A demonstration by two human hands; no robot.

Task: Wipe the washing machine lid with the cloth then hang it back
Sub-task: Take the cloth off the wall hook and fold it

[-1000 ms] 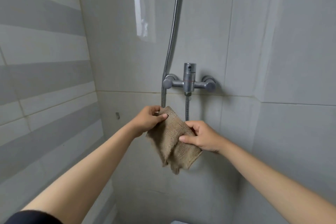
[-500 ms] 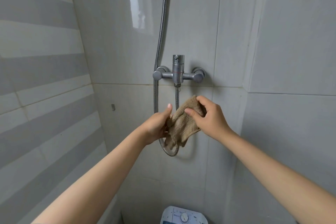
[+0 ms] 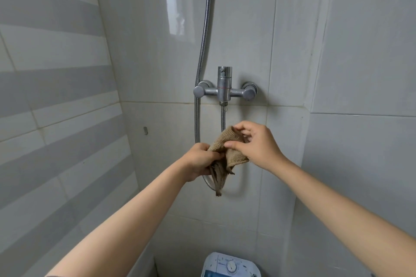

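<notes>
Facing tiled walls (image 3: 225,18) meeting in a corner, open air all round both forearms. Washing machine (image 3: 231,265) low at the frame's bottom edge. Below the tap (image 3: 225,91), beside the hose (image 3: 203,51): left hand (image 3: 199,161) bunching the cloth (image 3: 234,155), right hand (image 3: 256,144) pinching its top, tail hanging straight down.

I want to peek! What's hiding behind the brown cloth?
Behind the cloth a metal hose comes down from the tap and loops out below it. Grey wall tile is there too. The hose's middle part is covered.
</notes>
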